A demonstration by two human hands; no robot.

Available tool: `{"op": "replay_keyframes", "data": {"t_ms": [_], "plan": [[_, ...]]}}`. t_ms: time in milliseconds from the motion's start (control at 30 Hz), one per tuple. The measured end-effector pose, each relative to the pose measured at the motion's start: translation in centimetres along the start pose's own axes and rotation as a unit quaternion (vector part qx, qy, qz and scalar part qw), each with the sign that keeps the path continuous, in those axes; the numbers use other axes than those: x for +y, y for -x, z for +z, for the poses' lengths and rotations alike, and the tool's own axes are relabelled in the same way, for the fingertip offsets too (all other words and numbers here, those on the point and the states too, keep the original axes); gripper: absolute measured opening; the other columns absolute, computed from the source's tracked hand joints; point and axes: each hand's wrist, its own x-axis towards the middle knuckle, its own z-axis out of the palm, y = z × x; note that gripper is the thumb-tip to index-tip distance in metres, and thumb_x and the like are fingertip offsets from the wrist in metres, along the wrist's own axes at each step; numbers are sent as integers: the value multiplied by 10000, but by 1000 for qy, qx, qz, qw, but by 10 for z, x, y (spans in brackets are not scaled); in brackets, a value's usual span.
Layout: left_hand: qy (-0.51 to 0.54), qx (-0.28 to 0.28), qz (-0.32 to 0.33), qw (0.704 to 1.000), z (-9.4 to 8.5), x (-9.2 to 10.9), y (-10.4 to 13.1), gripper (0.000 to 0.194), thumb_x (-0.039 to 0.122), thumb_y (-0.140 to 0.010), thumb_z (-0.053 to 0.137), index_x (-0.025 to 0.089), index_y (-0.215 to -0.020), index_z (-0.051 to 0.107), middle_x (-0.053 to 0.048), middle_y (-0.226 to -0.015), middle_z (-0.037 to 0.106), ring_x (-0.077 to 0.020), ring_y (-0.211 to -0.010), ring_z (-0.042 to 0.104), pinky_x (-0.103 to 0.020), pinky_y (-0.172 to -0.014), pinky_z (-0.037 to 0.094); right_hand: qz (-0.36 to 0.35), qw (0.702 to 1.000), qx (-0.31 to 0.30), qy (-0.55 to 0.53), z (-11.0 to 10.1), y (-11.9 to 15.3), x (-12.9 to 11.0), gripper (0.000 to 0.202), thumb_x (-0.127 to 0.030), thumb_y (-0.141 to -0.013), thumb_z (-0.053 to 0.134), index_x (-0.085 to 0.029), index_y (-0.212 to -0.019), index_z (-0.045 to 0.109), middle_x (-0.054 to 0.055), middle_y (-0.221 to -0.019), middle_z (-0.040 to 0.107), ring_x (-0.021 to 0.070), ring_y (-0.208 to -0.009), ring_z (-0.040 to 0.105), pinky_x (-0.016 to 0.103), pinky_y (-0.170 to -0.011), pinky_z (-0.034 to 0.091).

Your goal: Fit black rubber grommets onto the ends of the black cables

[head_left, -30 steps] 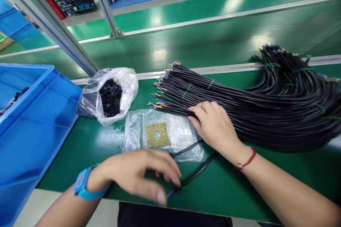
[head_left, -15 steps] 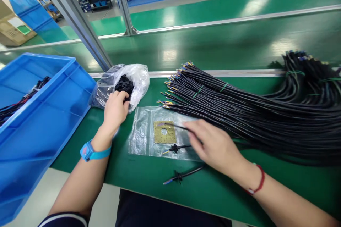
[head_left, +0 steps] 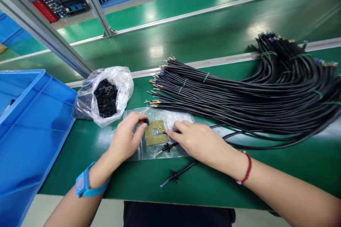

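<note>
My left hand (head_left: 128,134) pinches a small black plastic clip (head_left: 146,121) by the left edge of a yellowish square pad (head_left: 151,140) with a round hole. My right hand (head_left: 197,141) is closed on a black cable (head_left: 170,132), whose stripped end points left over the pad. Beneath the pad lies a clear zip bag (head_left: 138,154). Just below, a second cable carries a black star-shaped clip (head_left: 167,147), its bare wires pointing left. Nearer the table edge, another cable with a similar clip (head_left: 174,175) rests on the green table (head_left: 128,181).
An open plastic bag (head_left: 125,81) full of black clips stands behind my left hand. A large bundle of black cables (head_left: 226,95), tied with green bands, covers the right side. At left is a blue crate (head_left: 50,113); a metal frame (head_left: 64,48) rises behind.
My left hand has come out of the bag with a black clip and moved right to the pad. My right hand has shifted slightly left and down with the cable. The view has turned.
</note>
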Motion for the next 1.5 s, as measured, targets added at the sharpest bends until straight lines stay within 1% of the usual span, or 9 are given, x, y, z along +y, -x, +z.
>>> {"op": "replay_keyframes", "data": {"t_ms": [67, 200, 367, 467, 600, 733, 833, 933, 1500], "plan": [[38, -36, 3, 999, 10, 3, 2, 138, 115, -885, 486, 167, -973, 578, -47, -913, 616, -150, -841, 571, -280, -765, 474, -6, 1000, 11, -1, 0, -2, 1, 252, -45, -848, 532, -148, -1025, 678, 50, -773, 570, 171, -652, 542, 293, -528, 364], [83, -33, -33, 995, 14, 0, 0, 136, 118, -876, 494, 161, -958, 593, -43, -905, 604, -141, -833, 560, -269, -766, 466, 2, 998, 6, -67, 2, -1, 5, 251, -54, -866, 529, -162, -1061, 645, 24, -777, 617, 159, -661, 582, 286, -575, 403], [150, -38, -108, 982, 13, -7, -2, 152, 169, -859, 525, 160, -980, 617, -46, -923, 636, -148, -842, 580, -280, -787, 465, 23, 995, -82, -47, -3, -4, -1, 220, -32, -830, 542, -192, -952, 631, 5, -730, 607, 141, -565, 556, 281, -477, 267], [192, -42, -148, 969, 16, -9, -3, 165, 205, -835, 550, 157, -969, 632, -52, -922, 655, -156, -831, 588, -294, -792, 468, 36, 995, -85, -44, -3, -7, -4, 146, -49, -838, 552, -177, -858, 620, 13, -712, 596, 137, -559, 554, 274, -477, 265], [275, -35, -216, 936, 18, -7, -4, 192, 271, -783, 635, 151, -933, 642, -50, -886, 665, -155, -798, 597, -297, -782, 479, 62, 985, 14, -158, -2, -3, 1, 142, -176, -933, 496, -171, -935, 638, 30, -799, 653, 142, -669, 616, 256, -551, 417], [410, -48, -280, 867, 16, -2, -6, 257, 334, -753, 716, 151, -923, 655, -31, -824, 653, -121, -713, 601, -265, -740, 493, 104, 945, 155, -269, -10, 3, 5, 184, -205, -967, 458, -167, -987, 636, 34, -891, 701, 129, -762, 649, 250, -682, 502], [483, -55, -298, 822, 15, 3, -6, 284, 342, -716, 775, 154, -904, 676, -17, -795, 644, -97, -677, 596, -232, -712, 486, 97, 938, 173, -285, -15, 4, 4, 170, -191, -960, 472, -168, -968, 640, 10, -858, 706, 123, -730, 648, 245, -654, 494], [513, -53, -297, 804, 15, 7, -6, 298, 338, -679, 816, 154, -878, 692, -16, -794, 639, -92, -674, 601, -220, -704, 484, 96, 940, 165, -283, -12, 4, 3, 158, -186, -949, 491, -161, -955, 647, 2, -840, 706, 132, -712, 652, 256, -638, 487], [427, -78, -249, 866, 14, -1, -2, 244, 351, -760, 758, 176, -922, 705, -28, -907, 671, -100, -763, 600, -198, -751, 496, 81, 953, 120, -268, -9, 6, 9, 216, -216, -961, 475, -180, -999, 686, 15, -842, 700, 136, -720, 649, 252, -640, 473]]}}
